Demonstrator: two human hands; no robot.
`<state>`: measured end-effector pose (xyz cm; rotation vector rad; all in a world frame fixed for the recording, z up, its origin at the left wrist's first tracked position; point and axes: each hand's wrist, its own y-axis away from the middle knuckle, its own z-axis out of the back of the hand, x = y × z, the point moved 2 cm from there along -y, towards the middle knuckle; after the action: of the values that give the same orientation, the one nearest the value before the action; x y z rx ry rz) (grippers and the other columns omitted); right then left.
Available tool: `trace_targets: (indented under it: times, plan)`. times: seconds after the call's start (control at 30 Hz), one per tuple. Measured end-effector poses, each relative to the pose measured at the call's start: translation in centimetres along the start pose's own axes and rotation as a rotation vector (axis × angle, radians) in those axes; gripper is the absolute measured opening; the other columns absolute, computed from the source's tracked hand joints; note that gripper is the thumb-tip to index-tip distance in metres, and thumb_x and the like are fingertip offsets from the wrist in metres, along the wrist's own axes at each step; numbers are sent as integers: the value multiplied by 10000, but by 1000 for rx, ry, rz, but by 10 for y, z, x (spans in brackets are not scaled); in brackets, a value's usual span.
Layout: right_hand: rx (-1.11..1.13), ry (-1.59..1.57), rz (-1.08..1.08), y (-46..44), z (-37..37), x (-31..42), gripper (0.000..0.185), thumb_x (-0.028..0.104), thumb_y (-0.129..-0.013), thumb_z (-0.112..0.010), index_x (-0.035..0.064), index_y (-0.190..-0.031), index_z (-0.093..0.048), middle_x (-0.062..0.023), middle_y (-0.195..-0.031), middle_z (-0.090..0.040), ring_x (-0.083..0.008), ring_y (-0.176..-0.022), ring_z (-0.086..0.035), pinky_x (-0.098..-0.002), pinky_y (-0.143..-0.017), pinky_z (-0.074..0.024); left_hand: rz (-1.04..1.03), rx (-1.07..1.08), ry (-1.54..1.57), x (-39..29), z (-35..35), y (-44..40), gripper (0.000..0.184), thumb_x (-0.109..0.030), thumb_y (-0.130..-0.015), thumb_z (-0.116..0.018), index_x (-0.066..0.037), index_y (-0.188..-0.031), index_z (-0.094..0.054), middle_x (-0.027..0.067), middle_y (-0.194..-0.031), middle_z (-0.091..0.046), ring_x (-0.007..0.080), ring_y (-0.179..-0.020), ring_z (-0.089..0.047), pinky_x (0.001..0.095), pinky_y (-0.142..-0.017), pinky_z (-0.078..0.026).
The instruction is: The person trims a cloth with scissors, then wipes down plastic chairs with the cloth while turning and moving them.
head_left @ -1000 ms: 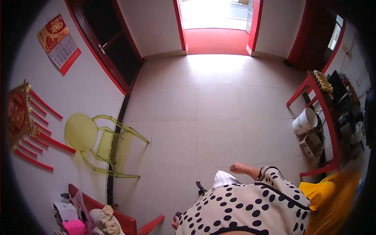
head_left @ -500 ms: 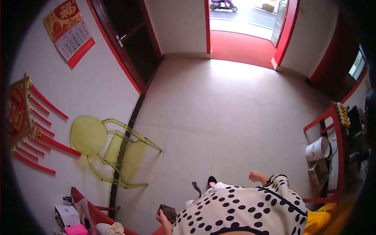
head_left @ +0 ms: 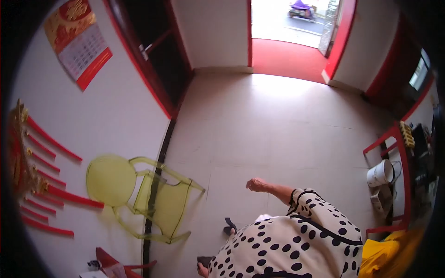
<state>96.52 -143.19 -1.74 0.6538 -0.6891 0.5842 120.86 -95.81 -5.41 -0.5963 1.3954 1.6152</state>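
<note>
At the bottom edge, my left hand is mostly hidden by the polka-dot top. It is closed on a dark brown crumpled cloth, of which only a small part shows. My right hand is held out over the tiled floor, fingers curled in, with nothing visible in it. A dark shoe peeks out beside the top.
A green transparent armchair stands against the left wall. On the right are a red table frame and a white bucket. Yellow fabric lies at lower right. Ahead, a doorway opens onto a red mat.
My right hand has swung forward and left. My left hand and the cloth have dropped lower, mostly out of sight. The armchair appears lower and nearer. Outside, the scooter has moved right.
</note>
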Motion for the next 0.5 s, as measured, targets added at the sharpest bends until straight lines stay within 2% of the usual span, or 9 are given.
trace_targets:
  times: [0.1, 0.13, 0.17, 0.2, 0.23, 0.27, 0.33, 0.43, 0.5]
  plan:
    - [164, 133, 98, -7, -64, -26, 189, 161, -798, -516, 64, -876, -659, -185, -843, -640, -337, -777, -613, -434, -685, -481, -34, 3, 89, -12, 22, -41, 451, -329, -804, -626, 68, -1016, -603, 144, -939, -637, 252, -806, -612, 366, -701, -507]
    - [205, 153, 20, -7, -78, -38, 203, 198, -825, -530, 83, -904, -678, -137, -851, -667, -306, -758, -628, -391, -688, -499, -49, -6, 119, -22, 27, -54, 450, -330, -804, -627, 67, -1016, -603, 141, -938, -637, 249, -805, -612, 364, -700, -508]
    - [206, 218, 90, 18, -78, -34, 176, 155, -816, -534, 75, -874, -680, -130, -837, -673, -294, -723, -630, -386, -663, -504, 19, -16, 98, -39, 36, -45, 444, -339, -801, -645, 48, -1016, -617, 112, -931, -642, 227, -802, -607, 355, -704, -505]
    - [207, 92, 90, 23, -86, -47, 187, 164, -794, -507, 66, -824, -663, -156, -785, -634, -341, -728, -600, -410, -643, -485, 25, -122, -8, -8, 47, -88, 405, -326, -826, -624, 48, -980, -617, 92, -964, -635, 208, -782, -597, 353, -718, -493]
    - [287, 177, 59, 28, -98, -72, 192, 190, -797, -515, 79, -809, -672, -136, -787, -645, -306, -728, -616, -399, -648, -496, -20, -60, 71, -19, 46, -92, 426, -338, -821, -629, 41, -1016, -608, 113, -987, -632, 236, -827, -606, 360, -732, -493]
    - [376, 402, 300, 41, -107, -124, 180, 192, -783, -527, 90, -793, -675, -99, -796, -659, -262, -717, -628, -390, -623, -507, -56, -120, -71, -13, 52, -101, 474, -368, -818, -622, 44, -1050, -595, 150, -1019, -626, 274, -883, -610, 382, -755, -488]
    - [416, 113, -49, 53, -134, -245, 174, 189, -800, -535, 94, -753, -673, -56, -694, -659, -211, -596, -626, -368, -550, -504, -56, -248, -229, -29, 37, -98, 467, -382, -786, -634, 51, -959, -617, 205, -877, -652, 337, -820, -618, 403, -757, -472]
    - [525, 24, -286, 50, -62, -195, 172, 193, -808, -543, 90, -752, -668, -54, -658, -641, -187, -554, -602, -344, -508, -487, -30, -282, -330, -51, 10, -98, 480, -399, -770, -636, 52, -934, -613, 239, -859, -639, 380, -843, -615, 416, -761, -466]
    - [585, -7, -296, 22, -25, -173, 172, 196, -814, -549, 87, -751, -666, -54, -634, -629, -172, -527, -587, -328, -480, -476, -36, -277, -323, -47, -8, -94, 467, -396, -765, -641, 45, -917, -617, 243, -857, -638, 384, -845, -615, 420, -755, -466]
